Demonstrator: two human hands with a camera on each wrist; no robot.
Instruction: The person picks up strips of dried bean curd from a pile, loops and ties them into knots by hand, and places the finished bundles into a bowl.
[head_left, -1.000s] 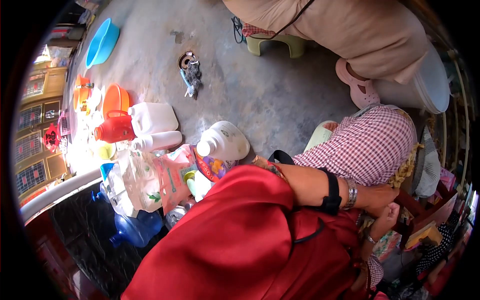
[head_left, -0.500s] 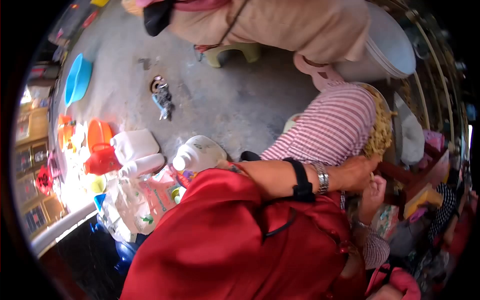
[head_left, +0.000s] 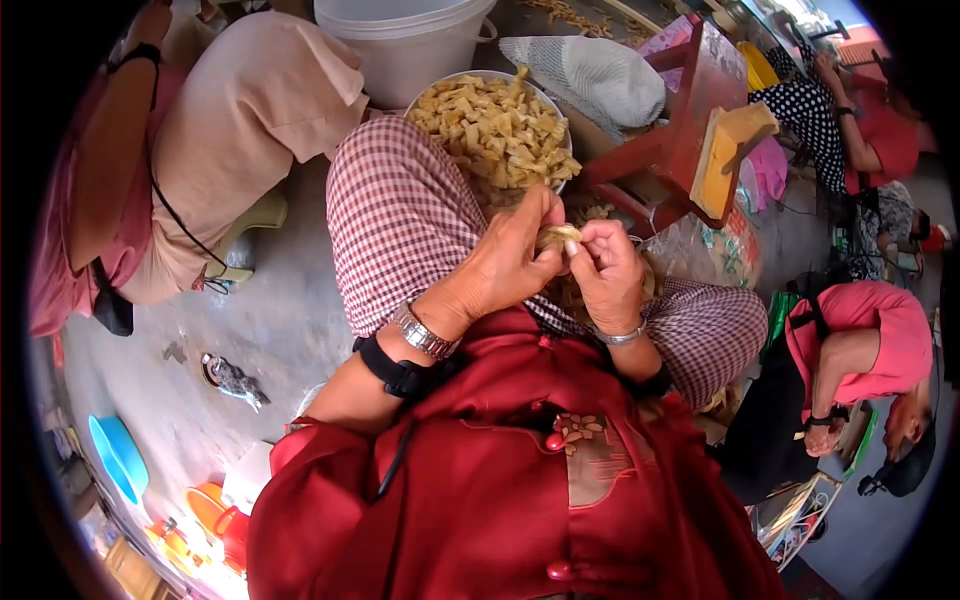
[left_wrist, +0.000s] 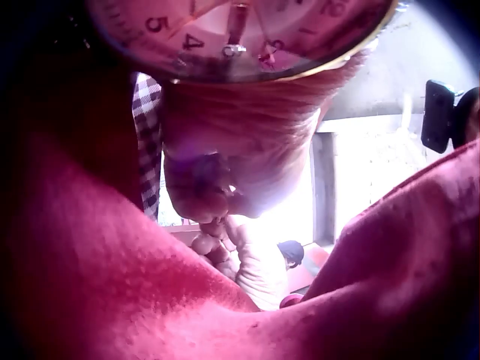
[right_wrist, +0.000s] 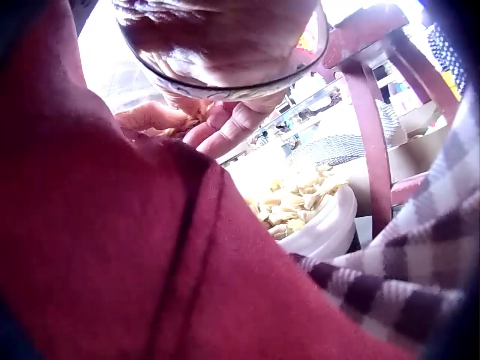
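Observation:
In the head view my left hand [head_left: 508,252], with a metal watch at its wrist, pinches a small yellowish piece [head_left: 556,236] above my lap. The fingertips of my right hand [head_left: 610,276], a bracelet at its wrist, pinch the same piece from the other side. Just beyond the hands, a round bowl [head_left: 568,152] is heaped with yellowish folded pieces [head_left: 490,122]. The left wrist view has my left hand [left_wrist: 232,150] meeting the right at the fingertips. Sleeve fabric partly covers both hands in the right wrist view, where the white bowl [right_wrist: 330,225] also appears.
Beside the bowl are a white bucket [head_left: 400,50], a grey mesh bag [head_left: 590,80] and a red stool [head_left: 690,120] with a yellow block [head_left: 722,165] against it. A seated person in beige trousers [head_left: 250,100] is at the left; others sit at the right.
The head view has swung from the floor with bottles and basins round to my lap and the bowl. Both hands now show near the middle, still close together, with the pinched piece visible.

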